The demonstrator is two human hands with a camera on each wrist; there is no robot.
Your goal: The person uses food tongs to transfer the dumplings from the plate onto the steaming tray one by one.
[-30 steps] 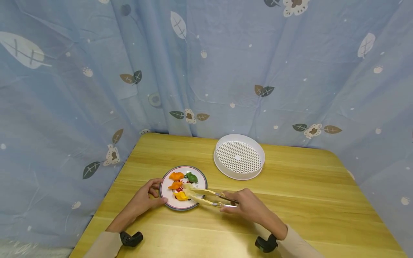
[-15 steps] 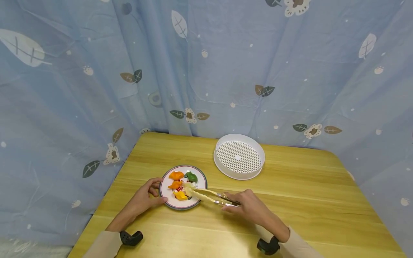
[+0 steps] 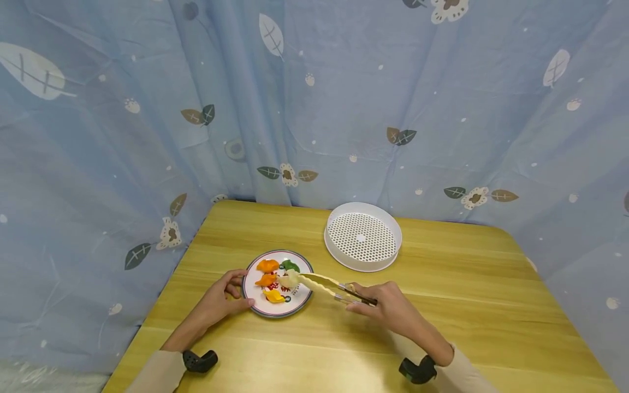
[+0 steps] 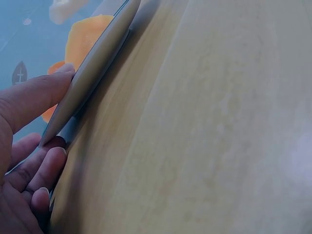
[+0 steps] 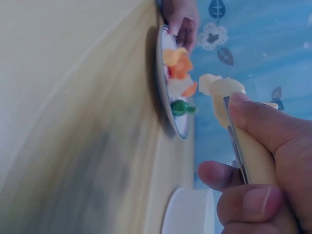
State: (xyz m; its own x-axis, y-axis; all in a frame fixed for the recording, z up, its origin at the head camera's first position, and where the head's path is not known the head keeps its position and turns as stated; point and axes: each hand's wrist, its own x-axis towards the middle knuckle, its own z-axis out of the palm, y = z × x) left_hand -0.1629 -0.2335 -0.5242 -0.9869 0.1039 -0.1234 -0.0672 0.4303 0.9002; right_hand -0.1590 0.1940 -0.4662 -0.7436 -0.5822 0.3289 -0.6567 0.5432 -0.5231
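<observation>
My left hand [image 3: 218, 297] grips the left rim of a white round plate [image 3: 296, 305], thumb on top and fingers below the edge. On it lie two orange dumplings [image 3: 267, 266], a yellow dumpling [image 3: 274, 296] and a green dumpling [image 3: 290, 266]. My right hand [image 3: 388, 310] holds cream-tipped tongs [image 3: 319, 287], thumb along one arm in the right wrist view. Between the tong tips is a pale dumpling [image 5: 207, 83], raised off the plate. That view also has a whitish dumpling [image 5: 179, 87] among the coloured ones on the plate.
A white round steamer tray [image 3: 361, 237] with a perforated base stands behind and to the right of the plate. The wooden table [image 3: 467, 284] reaches back to a blue patterned curtain [image 3: 339, 109]. Each wrist wears a black device [image 3: 200, 361].
The tongs have closed on the pale dumpling and lifted it from the plate. My right hand has moved slightly right. My left hand stays at the plate's rim.
</observation>
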